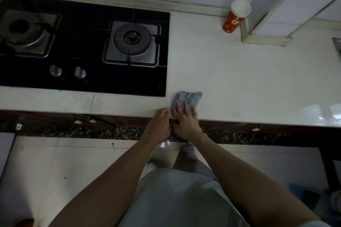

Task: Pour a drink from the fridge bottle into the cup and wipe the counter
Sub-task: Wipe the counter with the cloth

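White kitchen counter (239, 79), 2-burner hob (83, 46) on the left. Cloth (191, 97) lay crumpled at the front edge by the hob corner. It looked soft and light, best pressed flat from above. Its long axis ran roughly left-right, with no clear front end. Right hand (184, 121) pressed it, fingers spread straight. Left hand (159, 121) sat just beside the cloth; couldn't tell if it gripped. Cup (236, 16) stood upright at the back wall, well apart.

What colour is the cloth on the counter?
The cloth is pale blue-grey; head view shows it.

Head view, steeply down over counter (239, 79)
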